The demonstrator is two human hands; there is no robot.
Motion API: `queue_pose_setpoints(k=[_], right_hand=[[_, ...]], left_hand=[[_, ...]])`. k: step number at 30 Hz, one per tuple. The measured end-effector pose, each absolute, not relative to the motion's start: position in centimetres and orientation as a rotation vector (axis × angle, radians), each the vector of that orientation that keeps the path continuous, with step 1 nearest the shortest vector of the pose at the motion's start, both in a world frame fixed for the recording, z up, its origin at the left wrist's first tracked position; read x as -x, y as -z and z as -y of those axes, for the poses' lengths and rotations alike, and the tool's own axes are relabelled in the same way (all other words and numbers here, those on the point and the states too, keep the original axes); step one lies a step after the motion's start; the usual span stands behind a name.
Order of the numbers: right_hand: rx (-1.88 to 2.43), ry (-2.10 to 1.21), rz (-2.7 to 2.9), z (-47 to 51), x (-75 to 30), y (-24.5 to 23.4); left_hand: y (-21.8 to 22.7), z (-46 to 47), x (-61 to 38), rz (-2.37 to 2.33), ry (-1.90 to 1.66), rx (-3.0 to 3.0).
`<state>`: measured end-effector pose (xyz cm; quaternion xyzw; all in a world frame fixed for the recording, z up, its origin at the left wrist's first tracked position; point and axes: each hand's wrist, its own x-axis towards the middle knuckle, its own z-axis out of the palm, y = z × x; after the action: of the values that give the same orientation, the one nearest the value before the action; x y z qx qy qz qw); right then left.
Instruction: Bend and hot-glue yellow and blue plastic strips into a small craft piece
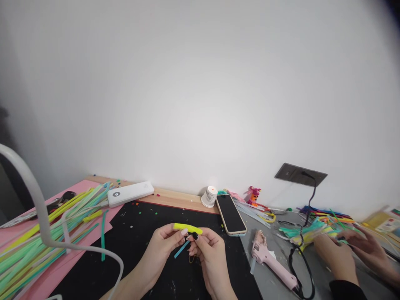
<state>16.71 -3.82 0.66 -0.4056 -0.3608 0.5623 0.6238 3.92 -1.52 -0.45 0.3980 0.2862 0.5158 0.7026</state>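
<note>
Left hand: your left hand (164, 243) comes in from the lower edge, forearm slanting up and to the right, palm turned inward, thumb laid along the near side of the work.
Left grip: closed to a pinch, thumb and fingers on the left part of the yellow strip (188, 227).
Right hand: your right hand (214, 252) mirrors it, forearm angled up and to the left, dark-nailed thumb pointing at your left thumb, lower fingers curled under.
Right grip: closed to a pinch on the strip's right part; you have the thumb tips near each other.
Yellow strip: held between both your hands, roughly level, raised in front of you over the black mat (140, 237).
Blue stick: a thin blue stick (181, 250) slants below your fingers; cannot tell whether your right fingers hold it.
Beyond your hands: phone (231, 213) and white cup (209, 197).
Your left: fuzzy stems (40, 246) on a pink sheet (58, 287).
Your right: pink glue gun (276, 266), then a co-worker's hands (336, 255) near more stems.
</note>
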Motion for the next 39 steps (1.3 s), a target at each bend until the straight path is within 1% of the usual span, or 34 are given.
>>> queue_pose_setpoints(k=[8,16,24,30,39], right_hand=[[0.897,-1.305,0.831,4.0,-16.9,-0.7],[0.893,-1.196,0.959,4.3,-17.3,-0.4],[0.909,-1.15,1.001,4.4,-17.5,-0.3],[0.915,-1.173,0.967,4.4,-17.4,-0.4],[0.877,-1.308,0.824,4.4,-17.0,-1.2]], left_hand=[[0.5,1.5,-3.9,-0.714,-1.124,-0.983],[0.1,1.9,-3.9,-0.691,-1.121,-0.876],[0.1,1.8,-3.8,-0.697,-1.124,-0.918],[-0.2,2.0,-3.9,-0.71,-1.116,-0.926],[-0.6,1.9,-3.7,-0.761,-1.205,-1.035]])
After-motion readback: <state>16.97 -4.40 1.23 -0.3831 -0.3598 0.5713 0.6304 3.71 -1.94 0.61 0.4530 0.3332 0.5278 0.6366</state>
